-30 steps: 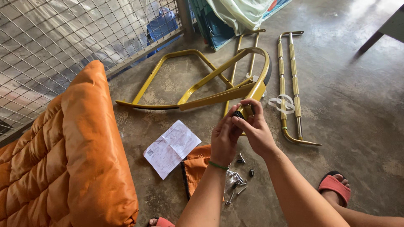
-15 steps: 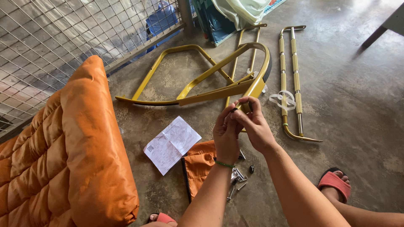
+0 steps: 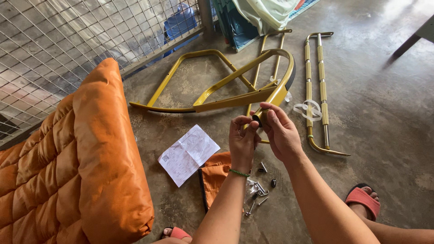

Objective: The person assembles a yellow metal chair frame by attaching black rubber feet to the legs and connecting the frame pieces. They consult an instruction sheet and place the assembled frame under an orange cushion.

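Fingers of left hand (image 3: 242, 140) and right hand (image 3: 281, 133) pinch a small dark part (image 3: 257, 118) together above scattered screws (image 3: 258, 187) on the concrete floor (image 3: 384, 117)

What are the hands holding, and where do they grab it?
Both the left hand and the right hand pinch a small dark piece between their fingertips. What it is, and which part they grip, is too hidden to tell.

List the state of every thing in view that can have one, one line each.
Left hand: raised, fingertips pinching a small dark part.
Right hand: raised, gripping the same small dark part.
Yellow frame: lying unassembled on the concrete floor.
Paper sheet: unfolded, flat on the floor.
Screws: loose on the floor.
Orange cushion: lying at the left by the wire mesh.
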